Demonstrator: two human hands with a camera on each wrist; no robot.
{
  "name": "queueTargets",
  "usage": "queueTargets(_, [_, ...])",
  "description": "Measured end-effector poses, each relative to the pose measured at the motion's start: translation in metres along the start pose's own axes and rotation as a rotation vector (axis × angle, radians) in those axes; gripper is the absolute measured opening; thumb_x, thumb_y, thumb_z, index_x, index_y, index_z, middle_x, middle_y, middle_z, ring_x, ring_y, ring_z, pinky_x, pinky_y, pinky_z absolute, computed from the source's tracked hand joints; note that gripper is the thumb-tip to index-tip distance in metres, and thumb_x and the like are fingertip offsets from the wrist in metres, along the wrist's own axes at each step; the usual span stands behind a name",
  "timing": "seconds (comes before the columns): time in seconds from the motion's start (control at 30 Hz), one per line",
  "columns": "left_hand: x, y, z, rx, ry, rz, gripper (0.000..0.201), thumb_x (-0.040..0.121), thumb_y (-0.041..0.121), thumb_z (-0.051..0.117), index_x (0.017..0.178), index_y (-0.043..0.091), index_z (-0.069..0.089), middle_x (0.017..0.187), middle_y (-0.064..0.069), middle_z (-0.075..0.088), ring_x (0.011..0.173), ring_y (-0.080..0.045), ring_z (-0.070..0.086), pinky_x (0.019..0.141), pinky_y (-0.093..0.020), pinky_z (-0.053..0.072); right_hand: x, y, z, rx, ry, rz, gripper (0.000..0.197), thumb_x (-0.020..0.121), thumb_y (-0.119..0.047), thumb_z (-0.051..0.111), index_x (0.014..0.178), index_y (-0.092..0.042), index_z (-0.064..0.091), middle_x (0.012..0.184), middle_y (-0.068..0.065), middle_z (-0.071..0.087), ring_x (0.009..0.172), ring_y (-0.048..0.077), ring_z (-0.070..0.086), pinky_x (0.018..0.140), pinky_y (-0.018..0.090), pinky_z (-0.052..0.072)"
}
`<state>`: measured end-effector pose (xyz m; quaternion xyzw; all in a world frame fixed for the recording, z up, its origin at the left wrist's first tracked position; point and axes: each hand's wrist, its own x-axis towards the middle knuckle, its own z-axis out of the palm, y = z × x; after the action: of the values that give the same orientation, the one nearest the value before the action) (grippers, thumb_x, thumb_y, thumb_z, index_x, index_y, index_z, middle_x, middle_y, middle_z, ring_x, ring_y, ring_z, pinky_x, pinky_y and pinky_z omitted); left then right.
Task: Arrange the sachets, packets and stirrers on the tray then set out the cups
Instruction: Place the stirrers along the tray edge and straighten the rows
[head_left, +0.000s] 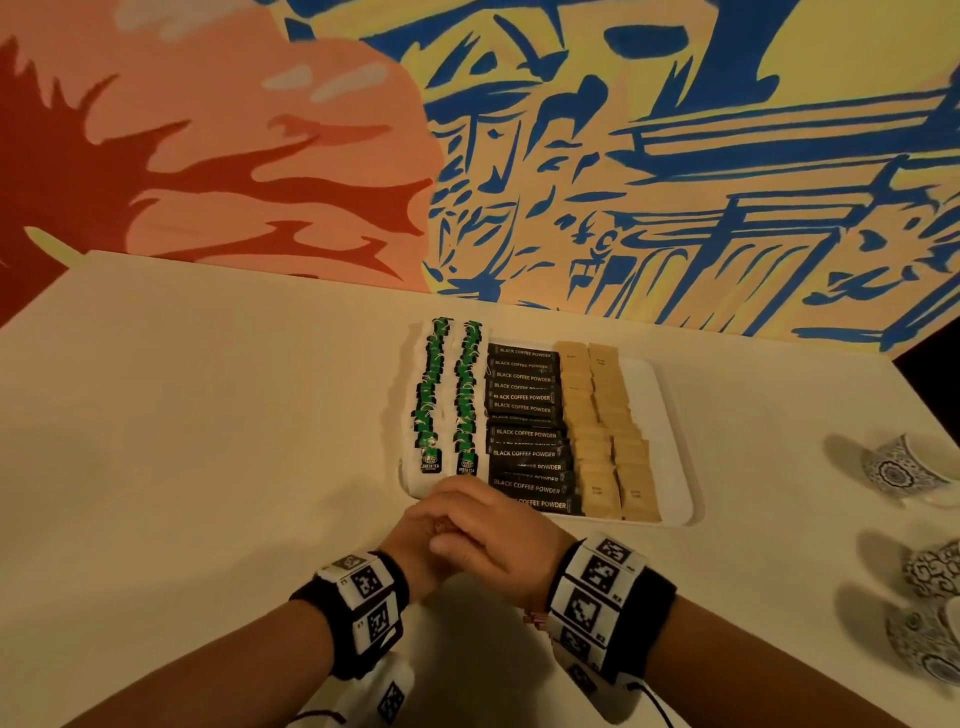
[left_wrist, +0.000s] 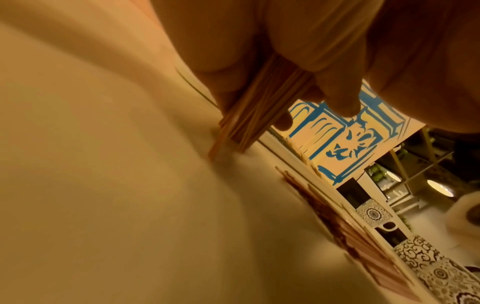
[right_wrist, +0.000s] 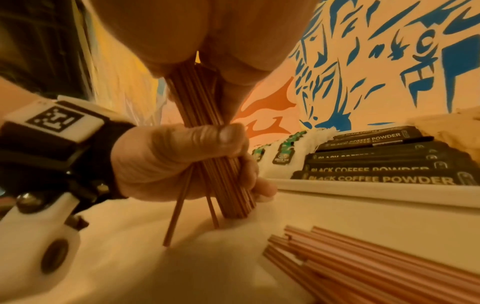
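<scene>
Both hands meet just in front of the white tray (head_left: 672, 415). My left hand (head_left: 423, 527) grips a bundle of thin brown stirrers (right_wrist: 231, 195) low down. The bundle stands upright with its ends on the table, and a few strands splay out. My right hand (head_left: 488, 522) holds the top of the bundle and covers it in the head view. More stirrers (right_wrist: 363, 265) lie loose on the table near me. The tray holds rows of green tea sachets (head_left: 441, 395), black coffee powder packets (head_left: 524, 415) and beige packets (head_left: 605, 436).
Three patterned cups (head_left: 901, 467) (head_left: 935, 571) (head_left: 924, 644) stand at the table's right edge. A painted wall (head_left: 571, 156) rises right behind the table. Bare table (head_left: 208, 415) spreads to the left of the tray.
</scene>
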<state>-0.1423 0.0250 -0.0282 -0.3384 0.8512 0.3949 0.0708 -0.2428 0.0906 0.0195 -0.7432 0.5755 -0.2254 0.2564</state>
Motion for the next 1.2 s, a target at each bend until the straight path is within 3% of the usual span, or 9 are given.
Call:
queueTargets(0.07, [-0.006,-0.001,0.002,0.133,0.065,-0.107,0.023,0.083,-0.004,0.062,0.104,0.006,0.058,0.096,0.000,0.053,0.096,-0.002,0.057,0.086,-0.010,0.043,0.002,-0.003,0.001,-0.064,-0.052,0.013,0.043,0.092,-0.047,0.049,0.126,-0.021,0.049,0.126,0.000,0.047,0.113,0.013,0.046,0.095,0.035,0.046])
queueTargets(0.13, [0.003,-0.014,-0.002,-0.192,0.003,0.048,0.034,0.084,-0.008,0.060,0.104,0.018,0.058,0.093,0.010,0.052,0.088,0.012,0.056,0.090,-0.022,0.049,0.006,-0.006,0.001,-0.178,-0.043,0.018,0.043,0.090,-0.051,0.044,0.118,-0.020,0.053,0.120,0.001,0.050,0.107,0.016,0.049,0.088,0.038,0.050])
queueTargets(0.33, [-0.010,-0.011,-0.028,-0.241,-0.012,0.118,0.027,0.085,0.005,0.063,0.077,0.030,0.055,0.072,0.007,0.057,0.058,0.000,0.055,0.061,-0.016,0.049,0.009,-0.002,-0.012,-0.155,0.053,0.056,0.041,0.092,-0.036,0.035,0.124,-0.019,0.057,0.118,0.003,0.057,0.105,0.018,0.055,0.088,0.033,0.050])
queueTargets(0.53, [-0.013,-0.003,-0.049,-0.070,-0.079,0.114,0.078,0.076,0.015,0.066,0.141,0.023,0.024,0.081,0.010,0.055,0.064,-0.003,0.056,0.053,-0.006,0.039,-0.002,0.004,-0.030,-0.311,-0.003,0.148,0.034,0.082,-0.047,0.055,0.113,-0.034,0.062,0.114,-0.012,0.059,0.104,0.011,0.055,0.089,0.030,0.047])
queueTargets(0.7, [-0.004,0.006,-0.051,0.152,-0.139,0.042,0.112,0.078,0.015,0.066,0.147,0.020,-0.021,0.084,0.010,0.058,0.073,-0.009,0.057,0.073,-0.022,0.049,0.013,-0.002,-0.013,-0.551,-0.279,0.281,0.032,0.089,-0.028,0.056,0.115,-0.010,0.052,0.110,0.008,0.060,0.098,0.027,0.060,0.081,0.038,0.049])
queueTargets(0.83, [-0.010,0.004,-0.058,0.037,-0.150,0.062,0.115,0.064,0.039,0.083,0.147,0.035,0.004,0.106,0.008,0.063,0.086,-0.006,0.060,0.081,-0.020,0.047,0.010,0.003,-0.012,-0.438,-0.264,0.320,0.033,0.094,-0.027,0.049,0.122,-0.010,0.049,0.114,0.011,0.061,0.101,0.030,0.060,0.081,0.038,0.047])
queueTargets(0.97, [-0.019,-0.010,-0.078,-0.261,0.007,0.042,0.079,0.055,0.070,0.073,0.122,0.043,0.043,0.103,0.014,0.060,0.086,-0.001,0.060,0.075,-0.021,0.050,-0.006,0.021,-0.014,-0.194,-0.161,0.446,0.027,0.095,-0.035,0.049,0.115,-0.018,0.050,0.109,0.004,0.061,0.098,0.024,0.059,0.078,0.030,0.044])
queueTargets(1.13, [-0.019,0.004,-0.081,-0.504,0.270,0.271,0.014,0.083,0.037,0.068,0.092,0.027,0.065,0.086,0.008,0.061,0.063,-0.005,0.057,0.051,-0.025,0.049,0.001,0.024,0.000,-0.012,-0.005,0.392,0.035,0.093,-0.041,0.051,0.122,-0.021,0.048,0.108,0.001,0.062,0.096,0.018,0.060,0.084,0.033,0.048])
queueTargets(1.2, [-0.015,0.013,-0.085,-0.362,0.403,0.377,0.030,0.081,0.052,0.064,0.074,0.023,0.063,0.072,0.007,0.058,0.062,-0.005,0.053,0.058,-0.016,0.042,0.008,0.018,0.010,0.083,0.078,0.385,0.039,0.090,-0.047,0.051,0.121,-0.025,0.049,0.104,-0.001,0.064,0.092,0.016,0.062,0.084,0.036,0.050])
